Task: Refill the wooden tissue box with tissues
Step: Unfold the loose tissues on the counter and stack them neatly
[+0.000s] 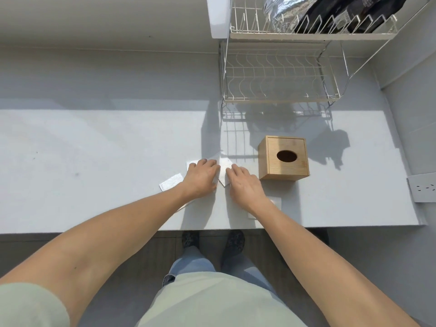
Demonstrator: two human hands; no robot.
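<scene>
A wooden tissue box (283, 159) stands on the grey counter (94, 161), its oval slot on top dark and showing nothing inside. Left of it lies a white folded tissue (224, 167). My left hand (200, 177) and my right hand (245, 185) both rest flat on that tissue, fingers spread, one on each side. Another folded tissue (171, 182) lies further left, apart from my hands. A white sheet (276, 204) shows under my right wrist, and part of one more peeks out below my left wrist.
A two-tier white wire dish rack (278, 74) stands behind the box, with foil and dark bags on its upper shelf. A wall with a socket plate (422, 187) closes the right side. The counter's front edge runs just above my feet.
</scene>
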